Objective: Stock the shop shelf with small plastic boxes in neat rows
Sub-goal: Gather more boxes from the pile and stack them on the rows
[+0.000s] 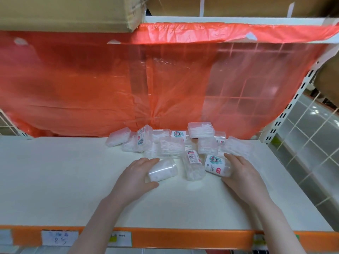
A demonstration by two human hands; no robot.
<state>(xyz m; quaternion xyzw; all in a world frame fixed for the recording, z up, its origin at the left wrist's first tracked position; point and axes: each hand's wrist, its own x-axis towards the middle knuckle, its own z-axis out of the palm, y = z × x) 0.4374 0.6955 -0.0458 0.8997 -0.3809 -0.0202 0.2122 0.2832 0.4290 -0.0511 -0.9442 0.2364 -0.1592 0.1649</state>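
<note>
Currently left hand (136, 173) grips one clear box (162, 170); right hand (238, 171) grips labelled box (217, 165); loose pile (176, 142) just beyond both; slick boxes may slip, toppling neighbours, spoiling rows.

Behind your work area you have:
- a translucent red plastic sheet (146, 79) hanging from the upper shelf edge (238, 20), with a white wire grid (244, 99) showing through it on the right.
- cardboard cartons (69, 11) overhead.
- paper price tags (59, 237) on the orange front strip (183, 237).
- a slotted white upright (300, 92) to your right.
</note>
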